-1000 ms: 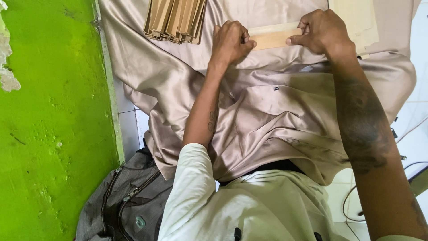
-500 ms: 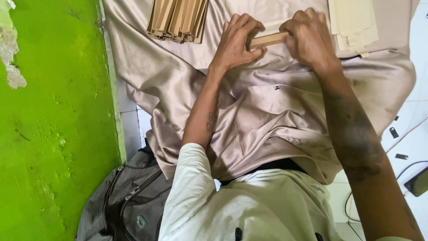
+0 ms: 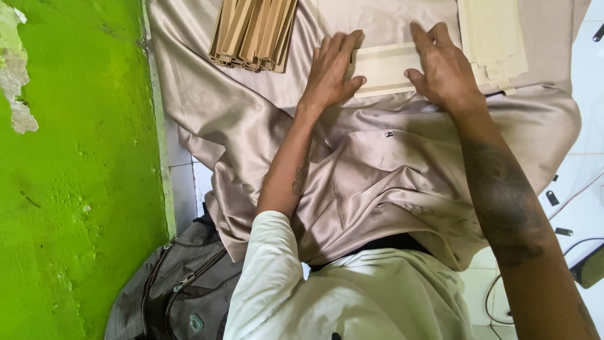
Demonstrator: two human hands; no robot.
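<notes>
So both hands are flat down on a cream folded paper piece lying on a shiny beige satin cloth draped over the surface. The left hand is spread, fingers pointing toward 12 o'clock, pressing the left end of the piece, thumb hooked over its near edge. The right hand is open too, palm down on the right end, fingers splayed. Nothing is pinched, just pressing flat.

At about 11 o'clock from the left hand there's a stack of tan folded pieces, well apart from it. At 1 o'clock from the right hand sits a pile of cream flat sheets, just beside it, maybe touching, hard to tell. Green wall at 9 o'clock, grey bag on the floor at 7 o'clock.
</notes>
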